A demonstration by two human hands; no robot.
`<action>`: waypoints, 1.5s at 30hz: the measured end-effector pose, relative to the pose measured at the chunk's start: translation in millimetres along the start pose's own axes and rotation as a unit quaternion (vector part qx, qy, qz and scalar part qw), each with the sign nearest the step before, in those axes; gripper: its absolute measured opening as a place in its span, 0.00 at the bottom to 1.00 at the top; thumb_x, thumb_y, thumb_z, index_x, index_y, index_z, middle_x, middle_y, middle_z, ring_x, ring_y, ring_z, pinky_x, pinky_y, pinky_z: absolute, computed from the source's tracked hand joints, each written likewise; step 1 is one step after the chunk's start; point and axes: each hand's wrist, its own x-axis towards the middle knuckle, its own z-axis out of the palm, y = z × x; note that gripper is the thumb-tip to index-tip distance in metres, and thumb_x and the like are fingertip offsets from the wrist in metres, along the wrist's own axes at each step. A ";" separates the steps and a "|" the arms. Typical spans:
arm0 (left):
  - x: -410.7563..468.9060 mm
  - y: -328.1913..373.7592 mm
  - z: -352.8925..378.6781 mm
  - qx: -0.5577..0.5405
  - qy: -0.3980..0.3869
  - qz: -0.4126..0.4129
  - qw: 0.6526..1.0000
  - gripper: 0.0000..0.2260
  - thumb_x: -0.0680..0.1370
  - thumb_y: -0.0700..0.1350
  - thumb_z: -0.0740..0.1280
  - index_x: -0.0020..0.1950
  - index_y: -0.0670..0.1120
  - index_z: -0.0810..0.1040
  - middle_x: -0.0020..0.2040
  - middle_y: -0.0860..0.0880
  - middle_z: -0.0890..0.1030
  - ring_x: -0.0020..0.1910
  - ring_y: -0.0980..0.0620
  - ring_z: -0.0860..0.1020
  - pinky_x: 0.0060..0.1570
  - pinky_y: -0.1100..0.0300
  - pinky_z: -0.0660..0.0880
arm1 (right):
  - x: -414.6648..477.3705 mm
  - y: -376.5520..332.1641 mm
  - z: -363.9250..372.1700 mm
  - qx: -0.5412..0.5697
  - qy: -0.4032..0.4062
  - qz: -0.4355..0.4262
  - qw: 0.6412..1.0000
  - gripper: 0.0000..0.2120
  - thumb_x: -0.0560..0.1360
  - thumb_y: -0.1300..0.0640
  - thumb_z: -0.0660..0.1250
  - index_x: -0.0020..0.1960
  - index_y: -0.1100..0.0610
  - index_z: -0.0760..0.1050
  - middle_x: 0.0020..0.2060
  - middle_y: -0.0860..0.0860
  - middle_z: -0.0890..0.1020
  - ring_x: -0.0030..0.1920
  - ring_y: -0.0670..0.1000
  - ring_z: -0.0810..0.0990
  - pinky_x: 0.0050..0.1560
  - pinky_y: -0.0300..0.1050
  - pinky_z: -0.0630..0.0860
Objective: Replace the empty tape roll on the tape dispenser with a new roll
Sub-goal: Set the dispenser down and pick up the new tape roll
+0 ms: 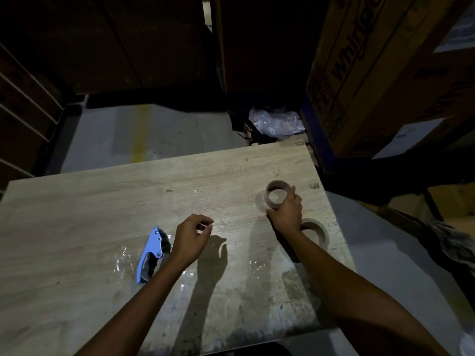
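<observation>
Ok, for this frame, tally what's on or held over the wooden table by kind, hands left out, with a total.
Cardboard tape rings: 2, one gripped by the right hand at, one lying on the table at
Blue tape dispenser: 1
Total: 3

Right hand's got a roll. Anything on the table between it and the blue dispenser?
Only the left hand. It hovers, fingers curled and empty, just right of the blue dispenser, on the line from the roll held by the right hand. The bare table between shows nothing else; a second roll lies behind the right wrist, off that path.
</observation>
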 end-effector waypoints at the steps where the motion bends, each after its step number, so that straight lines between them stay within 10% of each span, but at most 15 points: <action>1: -1.1 -1.1 1.3 -0.001 -0.003 0.002 1.000 0.06 0.75 0.35 0.70 0.46 0.45 0.83 0.45 0.50 0.81 0.41 0.63 0.78 0.38 0.77 0.70 | -6.9 0.3 0.2 0.004 0.009 -0.011 1.000 0.50 0.69 0.55 0.78 0.79 0.59 0.48 0.72 0.62 0.64 0.69 0.65 0.67 0.66 0.56 0.69; 18: 5.6 47.6 66.3 -0.030 -0.148 0.079 0.985 0.06 0.75 0.44 0.72 0.51 0.44 0.84 0.49 0.48 0.83 0.44 0.55 0.80 0.43 0.69 0.73 | -77.1 51.4 -46.7 -0.023 0.137 0.000 0.990 0.40 0.72 0.54 0.73 0.78 0.57 0.56 0.73 0.59 0.64 0.71 0.61 0.66 0.66 0.56 0.71; 32: 4.2 91.3 143.3 -0.020 -0.307 0.054 0.950 0.26 0.75 0.43 0.72 0.72 0.43 0.71 0.68 0.42 0.77 0.60 0.47 0.80 0.56 0.57 0.75 | -79.8 89.5 -49.2 -0.057 0.039 0.091 0.993 0.57 0.61 0.35 0.77 0.78 0.49 0.47 0.76 0.58 0.59 0.73 0.63 0.63 0.66 0.60 0.71; 45: -14.9 79.9 152.4 -0.102 -0.278 -0.006 0.955 0.19 0.74 0.37 0.70 0.65 0.44 0.77 0.59 0.50 0.82 0.55 0.55 0.80 0.52 0.67 0.76 | -78.3 81.5 -34.1 -0.046 0.006 0.074 0.996 0.52 0.68 0.33 0.69 0.79 0.51 0.45 0.71 0.58 0.63 0.67 0.63 0.69 0.62 0.57 0.73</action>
